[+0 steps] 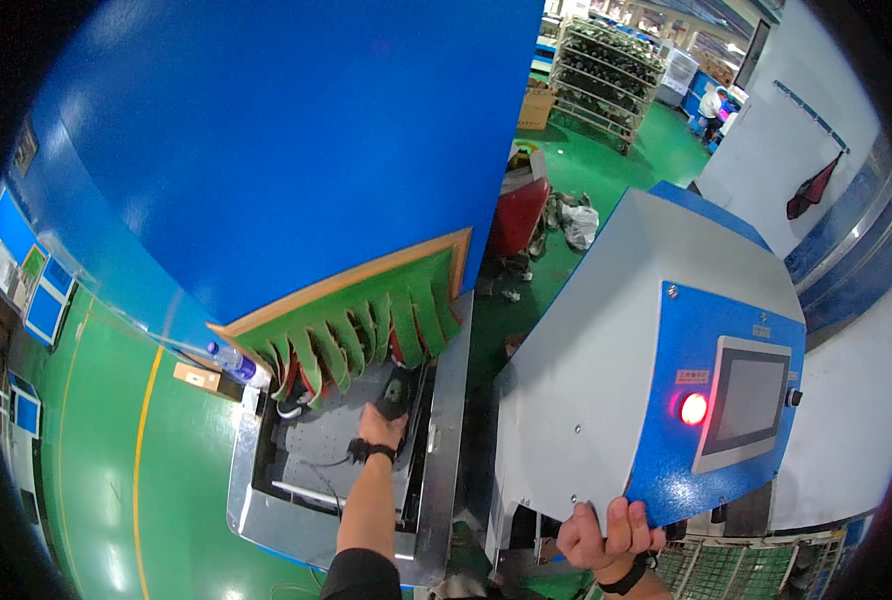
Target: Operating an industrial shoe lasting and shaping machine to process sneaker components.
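My left hand (380,424) reaches onto the grey conveyor belt (321,455) at the mouth of a large blue machine (266,140) and is shut on a dark shoe sole (397,392) just under the green flap curtain (366,330). A black band sits on that wrist. My right hand (606,538) grips the lower edge of a grey cabinet's blue control panel (711,400), which carries a lit red button (694,408) and a touch screen (748,400).
A clear plastic bottle (236,365) and a small cardboard box (197,376) sit left of the conveyor opening. Green floor (106,470) with a yellow line lies left. A red bin (519,215), shoe racks (606,65) and a seated person (710,105) are further back.
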Motion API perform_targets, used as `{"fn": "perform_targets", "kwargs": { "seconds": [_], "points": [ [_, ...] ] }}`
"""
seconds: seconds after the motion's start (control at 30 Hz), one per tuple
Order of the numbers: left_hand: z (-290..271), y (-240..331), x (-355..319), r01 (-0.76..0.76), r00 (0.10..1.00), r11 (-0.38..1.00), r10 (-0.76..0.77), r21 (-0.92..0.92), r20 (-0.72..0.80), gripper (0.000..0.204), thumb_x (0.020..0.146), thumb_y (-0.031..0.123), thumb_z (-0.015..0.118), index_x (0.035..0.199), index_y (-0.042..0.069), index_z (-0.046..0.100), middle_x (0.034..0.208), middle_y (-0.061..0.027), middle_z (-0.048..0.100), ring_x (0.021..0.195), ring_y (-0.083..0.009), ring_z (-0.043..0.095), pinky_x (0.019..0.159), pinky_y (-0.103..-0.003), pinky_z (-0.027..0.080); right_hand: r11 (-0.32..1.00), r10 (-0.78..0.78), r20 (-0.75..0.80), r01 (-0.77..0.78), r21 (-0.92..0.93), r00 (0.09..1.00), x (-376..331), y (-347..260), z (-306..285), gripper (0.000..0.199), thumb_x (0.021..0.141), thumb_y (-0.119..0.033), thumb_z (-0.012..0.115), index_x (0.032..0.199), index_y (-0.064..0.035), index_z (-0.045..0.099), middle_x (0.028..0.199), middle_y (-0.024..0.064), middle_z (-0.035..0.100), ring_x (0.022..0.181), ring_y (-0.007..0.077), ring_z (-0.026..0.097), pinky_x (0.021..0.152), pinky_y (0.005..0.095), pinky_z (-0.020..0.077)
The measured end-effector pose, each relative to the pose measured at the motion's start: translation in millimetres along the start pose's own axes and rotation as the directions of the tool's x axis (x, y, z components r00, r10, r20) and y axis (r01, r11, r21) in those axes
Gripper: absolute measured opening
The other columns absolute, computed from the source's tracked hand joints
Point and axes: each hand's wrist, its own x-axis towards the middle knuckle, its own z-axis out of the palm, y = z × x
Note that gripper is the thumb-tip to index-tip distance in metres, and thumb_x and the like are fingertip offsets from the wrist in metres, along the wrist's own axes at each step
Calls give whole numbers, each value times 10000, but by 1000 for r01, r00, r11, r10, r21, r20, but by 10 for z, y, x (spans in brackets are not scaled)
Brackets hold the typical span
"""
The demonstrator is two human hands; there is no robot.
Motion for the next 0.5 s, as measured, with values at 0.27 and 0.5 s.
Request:
{"fn": "perform_targets", "kwargs": {
  "seconds": [0.27, 0.5],
  "points": [
    [-1412, 455, -1252, 110, 974, 702, 67, -704, 218, 362, 755, 103, 739, 1096, -14, 700, 1031, -38, 713, 855, -141, 642, 781, -302, 510, 996, 66, -4, -65, 66, 998, -52, 9, -39, 262, 850, -314, 597, 1083, -215, 664, 1319, 34, 586, 1289, 255, 476, 1151, 516, 131],
    [-1749, 1055, -3447, 180, 958, 369, 144, -912, 247, 794, 725, 191, 800, 1368, 1, 374, 1243, -124, 542, 1097, -246, 579, 949, -371, 492, -378, 110, 704, -626, 682, 701, -491, -386, -791, 1075, 784, -279, 836, 1531, 35, 130, 1451, 217, 410, 1378, 379, 387, 1162, 497, 269]
  ]
}}
